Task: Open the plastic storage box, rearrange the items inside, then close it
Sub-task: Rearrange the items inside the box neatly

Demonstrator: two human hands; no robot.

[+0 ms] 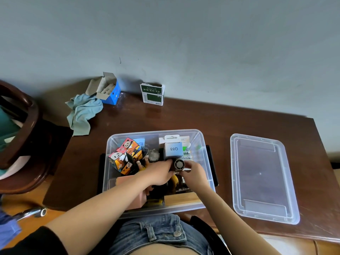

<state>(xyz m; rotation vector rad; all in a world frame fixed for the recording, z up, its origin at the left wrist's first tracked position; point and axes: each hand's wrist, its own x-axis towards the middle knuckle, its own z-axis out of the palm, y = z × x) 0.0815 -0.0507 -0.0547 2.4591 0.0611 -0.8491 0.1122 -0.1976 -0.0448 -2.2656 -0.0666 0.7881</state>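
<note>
A clear plastic storage box [199,137] stands open at the near edge of the brown table, full of small items. Its clear lid [263,178] lies flat on the table to the right. Both my hands are inside the box. My right hand [195,173] grips a small grey cylinder [179,164] with a fan-like end. My left hand [160,173] reaches in beside it, fingers on the same cylinder. A colourful panda cube [125,156] sits at the box's left. A grey box marked Q88 [173,150] stands at the back.
A blue carton [110,89], a crumpled teal cloth [82,113] and a green-and-white carton [152,93] lie at the back of the table by the wall. A dark wooden chair [20,137] stands left. A metal object [34,212] lies near left.
</note>
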